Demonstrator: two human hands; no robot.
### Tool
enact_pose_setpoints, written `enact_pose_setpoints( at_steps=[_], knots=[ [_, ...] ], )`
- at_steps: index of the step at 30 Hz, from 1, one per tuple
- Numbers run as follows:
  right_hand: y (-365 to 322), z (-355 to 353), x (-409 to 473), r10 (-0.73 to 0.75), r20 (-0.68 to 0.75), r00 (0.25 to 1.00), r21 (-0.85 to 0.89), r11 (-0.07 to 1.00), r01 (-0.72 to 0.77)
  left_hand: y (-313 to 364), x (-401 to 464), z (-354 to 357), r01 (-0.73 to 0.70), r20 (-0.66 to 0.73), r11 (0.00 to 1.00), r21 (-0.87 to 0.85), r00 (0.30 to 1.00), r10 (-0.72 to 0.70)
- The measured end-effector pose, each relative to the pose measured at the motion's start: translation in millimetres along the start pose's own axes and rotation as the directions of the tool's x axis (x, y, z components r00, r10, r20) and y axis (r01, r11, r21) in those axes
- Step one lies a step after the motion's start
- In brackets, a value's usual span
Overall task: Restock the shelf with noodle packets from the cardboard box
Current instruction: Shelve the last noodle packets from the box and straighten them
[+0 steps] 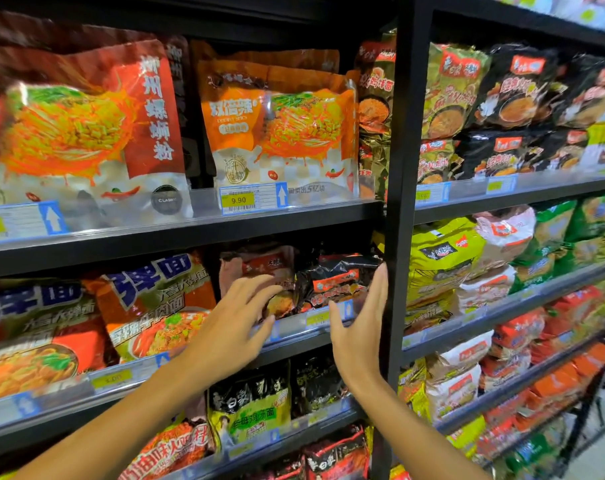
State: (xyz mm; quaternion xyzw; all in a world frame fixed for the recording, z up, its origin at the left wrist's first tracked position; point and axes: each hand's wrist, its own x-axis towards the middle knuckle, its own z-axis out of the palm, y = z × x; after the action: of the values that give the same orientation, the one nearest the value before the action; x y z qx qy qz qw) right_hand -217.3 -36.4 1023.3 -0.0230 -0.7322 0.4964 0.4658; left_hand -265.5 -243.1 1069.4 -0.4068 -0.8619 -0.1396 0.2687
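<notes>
Both my hands are raised in front of the middle shelf (294,341). A black noodle packet (335,278) with a red label lies at the shelf's right end, next to a brown packet (259,265). My left hand (231,323) has its fingers spread and relaxed in front of the brown packet, holding nothing. My right hand (359,327) stands edge-on with straight fingers, just right of the black packet and beside the black upright post (398,237). I cannot tell if either hand touches a packet. The cardboard box is not in view.
Large orange noodle bags (276,126) fill the shelf above, with a 9.90 price tag (238,199). Blue-and-orange packets (148,306) sit left of my hands. Black and yellow packets (252,407) stand below. The right-hand shelving bay (501,188) is packed with several stacked packets.
</notes>
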Motion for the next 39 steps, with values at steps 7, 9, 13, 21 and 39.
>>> enact_pose_setpoints(
  at_steps=[7,9,13,21,39],
  knots=[
    [13,-19,-49,-0.268,0.186,0.945,-0.190,0.934,0.302,19,-28,-14,-0.017,0.016,0.977,0.214,1.000,0.014],
    [21,-27,-53,-0.270,0.285,0.920,-0.229,0.913,0.339,30,-36,-17,-0.005,0.036,0.963,0.268,0.999,-0.004],
    [22,-31,-35,-0.258,0.346,0.902,-0.351,0.856,0.379,41,-28,-9,0.026,0.099,0.921,0.389,0.993,-0.069],
    [2,-13,17,-0.138,0.407,0.903,-0.485,0.805,0.342,49,27,9,0.197,0.212,0.826,0.529,0.911,-0.354],
    [-3,23,84,0.191,0.497,0.847,-0.719,0.636,0.279,36,20,15,0.278,0.397,0.891,0.358,0.818,-0.415]
  ],
)
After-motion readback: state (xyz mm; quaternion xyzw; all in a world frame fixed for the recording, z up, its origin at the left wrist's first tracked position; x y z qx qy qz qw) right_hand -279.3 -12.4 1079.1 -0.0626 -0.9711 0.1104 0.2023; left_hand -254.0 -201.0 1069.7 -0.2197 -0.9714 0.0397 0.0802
